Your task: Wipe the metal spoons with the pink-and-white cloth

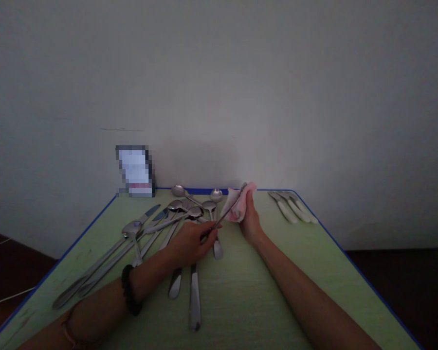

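My left hand (199, 238) is closed around the handle of a slim metal piece of cutlery (227, 213), which slants up and away to the right. Its far end lies against a pink and white cloth (237, 206), so I cannot tell whether it is a spoon or a fork. My right hand (251, 221) grips that cloth from the right side, fingers partly hidden behind it. Below and left of my left hand, several metal spoons (132, 228) and table knives (151, 211) lie in a loose, overlapping pile.
Three forks (288, 208) with pale handles lie side by side at the table's back right. A phone-like device (135, 170) with a blurred bright screen leans on the wall (277, 97) at the back left. The green table (248, 301) has a blue edge.
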`<state>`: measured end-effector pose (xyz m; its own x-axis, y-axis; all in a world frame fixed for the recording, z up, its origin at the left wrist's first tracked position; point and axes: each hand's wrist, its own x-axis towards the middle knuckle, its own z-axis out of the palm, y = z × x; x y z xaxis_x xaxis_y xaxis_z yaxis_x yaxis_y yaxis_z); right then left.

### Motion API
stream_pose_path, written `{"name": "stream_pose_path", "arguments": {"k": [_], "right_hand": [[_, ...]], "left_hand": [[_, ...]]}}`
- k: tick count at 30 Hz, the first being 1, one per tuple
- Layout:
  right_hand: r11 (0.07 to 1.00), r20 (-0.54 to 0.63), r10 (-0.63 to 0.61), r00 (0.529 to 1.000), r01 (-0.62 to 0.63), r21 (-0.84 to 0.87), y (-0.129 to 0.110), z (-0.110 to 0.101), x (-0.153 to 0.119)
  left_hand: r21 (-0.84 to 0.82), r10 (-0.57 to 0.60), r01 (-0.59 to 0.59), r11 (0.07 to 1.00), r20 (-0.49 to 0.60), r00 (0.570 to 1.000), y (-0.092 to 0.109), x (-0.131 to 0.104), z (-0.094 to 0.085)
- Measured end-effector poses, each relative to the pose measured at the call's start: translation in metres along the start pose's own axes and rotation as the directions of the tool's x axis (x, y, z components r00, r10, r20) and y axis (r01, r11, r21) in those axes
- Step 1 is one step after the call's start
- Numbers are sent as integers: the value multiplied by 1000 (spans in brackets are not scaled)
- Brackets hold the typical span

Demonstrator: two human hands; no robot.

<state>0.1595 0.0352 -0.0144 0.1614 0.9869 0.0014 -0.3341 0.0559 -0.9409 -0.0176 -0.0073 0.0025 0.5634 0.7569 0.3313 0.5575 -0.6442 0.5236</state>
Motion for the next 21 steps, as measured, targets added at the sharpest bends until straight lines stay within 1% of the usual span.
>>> {"name": "stream_pose_path", "arguments": {"k": [4, 6, 8, 11, 16, 21], "right_hand": [[995, -13, -13, 1000, 14, 98, 5, -2, 3], [990, -32, 1, 999, 3, 139, 6, -2, 4], [984, -33, 31, 999, -25, 178, 3, -1, 3], [972, 0, 52, 999, -51, 228, -4, 1, 0], [976, 15, 17, 1000, -20, 216, -12, 5, -2], [971, 22, 45, 999, -49, 233, -10, 5, -1]], "left_hand": [[-7, -7, 7, 1000, 0, 1000, -1, 1, 1], [-1, -10, 10, 1000, 0, 1000, 0, 1, 0], [8, -16, 16, 1000, -2, 1000, 1, 1, 0], [14, -29, 29, 999, -8, 1000, 2, 1, 0], [-8, -39, 38, 999, -16, 999, 1, 1, -1], [-4, -51, 51, 999, -9, 999, 0, 3, -1]]}}
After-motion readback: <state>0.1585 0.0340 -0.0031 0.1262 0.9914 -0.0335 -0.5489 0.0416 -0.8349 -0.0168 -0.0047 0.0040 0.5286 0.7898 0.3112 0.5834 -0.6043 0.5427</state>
